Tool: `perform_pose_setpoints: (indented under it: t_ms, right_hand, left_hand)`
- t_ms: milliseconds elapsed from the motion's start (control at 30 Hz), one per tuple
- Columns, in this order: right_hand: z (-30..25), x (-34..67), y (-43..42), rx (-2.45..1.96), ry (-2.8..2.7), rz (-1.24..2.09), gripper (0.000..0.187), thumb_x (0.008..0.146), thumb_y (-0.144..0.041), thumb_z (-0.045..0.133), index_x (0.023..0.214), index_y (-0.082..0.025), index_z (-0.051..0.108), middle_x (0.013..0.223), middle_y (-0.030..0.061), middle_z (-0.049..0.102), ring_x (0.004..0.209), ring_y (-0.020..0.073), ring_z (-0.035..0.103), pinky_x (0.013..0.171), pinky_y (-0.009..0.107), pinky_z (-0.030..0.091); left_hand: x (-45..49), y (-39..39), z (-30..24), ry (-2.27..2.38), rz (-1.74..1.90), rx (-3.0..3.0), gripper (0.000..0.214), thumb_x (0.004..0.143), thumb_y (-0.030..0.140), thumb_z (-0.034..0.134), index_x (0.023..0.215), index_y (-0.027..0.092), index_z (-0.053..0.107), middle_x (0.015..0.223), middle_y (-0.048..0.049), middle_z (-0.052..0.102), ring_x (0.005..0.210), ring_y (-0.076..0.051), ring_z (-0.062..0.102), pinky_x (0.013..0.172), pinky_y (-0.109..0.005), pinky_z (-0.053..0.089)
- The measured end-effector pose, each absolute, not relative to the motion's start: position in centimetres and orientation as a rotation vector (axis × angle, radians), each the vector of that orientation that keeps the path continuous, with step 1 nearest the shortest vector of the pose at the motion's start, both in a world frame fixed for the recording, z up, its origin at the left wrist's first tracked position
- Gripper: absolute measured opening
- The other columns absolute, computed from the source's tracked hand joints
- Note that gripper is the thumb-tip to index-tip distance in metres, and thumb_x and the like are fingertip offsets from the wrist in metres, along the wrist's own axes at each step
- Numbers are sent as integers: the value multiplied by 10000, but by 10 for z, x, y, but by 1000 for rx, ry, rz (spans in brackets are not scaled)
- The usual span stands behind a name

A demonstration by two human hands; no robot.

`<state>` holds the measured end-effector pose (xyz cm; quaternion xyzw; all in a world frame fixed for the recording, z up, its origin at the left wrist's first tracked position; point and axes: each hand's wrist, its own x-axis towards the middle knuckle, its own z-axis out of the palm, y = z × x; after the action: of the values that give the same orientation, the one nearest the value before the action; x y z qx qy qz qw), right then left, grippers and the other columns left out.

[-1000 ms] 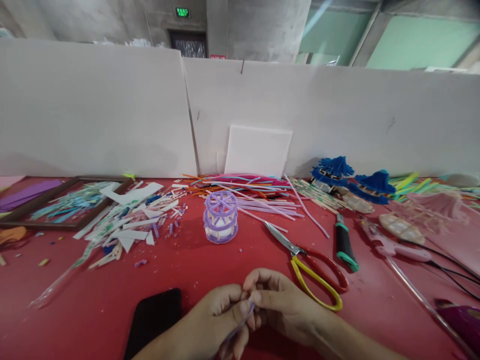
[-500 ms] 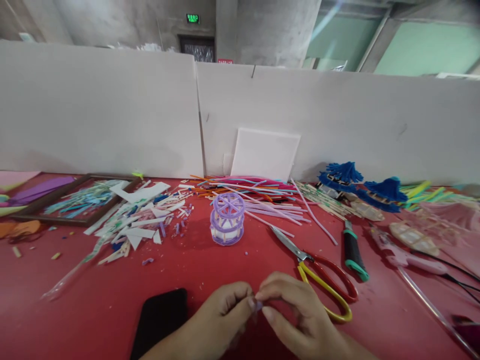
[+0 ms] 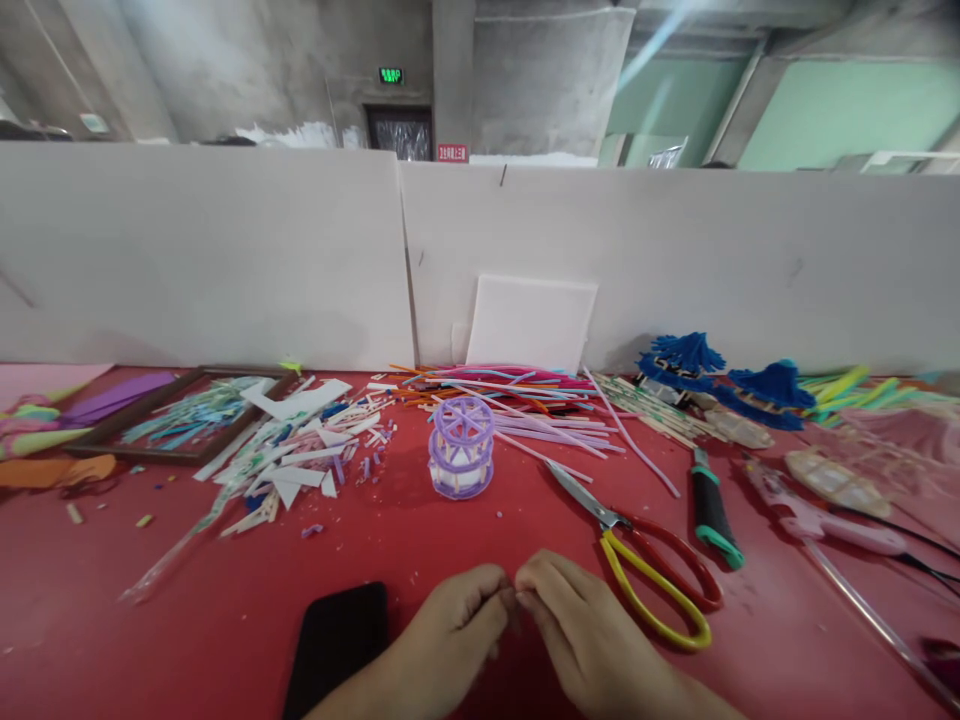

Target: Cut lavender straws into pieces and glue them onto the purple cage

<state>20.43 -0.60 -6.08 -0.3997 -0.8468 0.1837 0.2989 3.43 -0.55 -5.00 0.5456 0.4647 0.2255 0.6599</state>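
My left hand and my right hand meet at the near middle of the red table, fingertips pinched together. Both are closed; whatever small piece sits between them is hidden by the fingers. A small purple and white wheel-topped craft drum stands upright on the table beyond the hands. A black phone lies flat just left of my left wrist. Scissors with red and yellow handles lie to the right of my right hand.
A pile of coloured straws lies at the back. White and pastel scraps and a wooden frame are on the left. A green-black knife, a glue gun, blue tassel crafts lie right. White partition boards wall the back.
A purple strip seen between my fingers one second ago is now hidden. My hands have closed tighter together, fingertip to fingertip. The camera has tilted slightly upward.
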Motion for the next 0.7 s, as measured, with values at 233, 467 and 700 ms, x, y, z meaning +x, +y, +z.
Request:
perform_pose_setpoints:
  t_ms: [233,467,700]
  right_hand:
    - [-67,203,0,-1290,-2146,664,188,920,-142,355,782,-208,464,729,31,608,658,171,581,597,266,410]
    - [-58,206,12,-1298,-2054,764,252,937,-201,370,835,-192,601,821,50,679,772,171,639,700,281,500]
    - [-75,208,30,-1526,-2365,261,511,920,-317,438,1332,-16,468,1464,251,345,1359,350,326,1071,489,368]
  left_hand:
    - [35,-11,-49,1316,695,1780,170,898,340,424,865,206,523,753,-22,625,687,-157,573,642,-269,392]
    - [31,-7,-49,1371,635,1824,198,890,300,437,1025,227,560,906,-59,726,819,-216,668,724,-310,443]
    - [32,5,-46,1150,729,1320,274,780,420,625,887,170,591,753,-43,717,510,-96,528,497,-224,381]
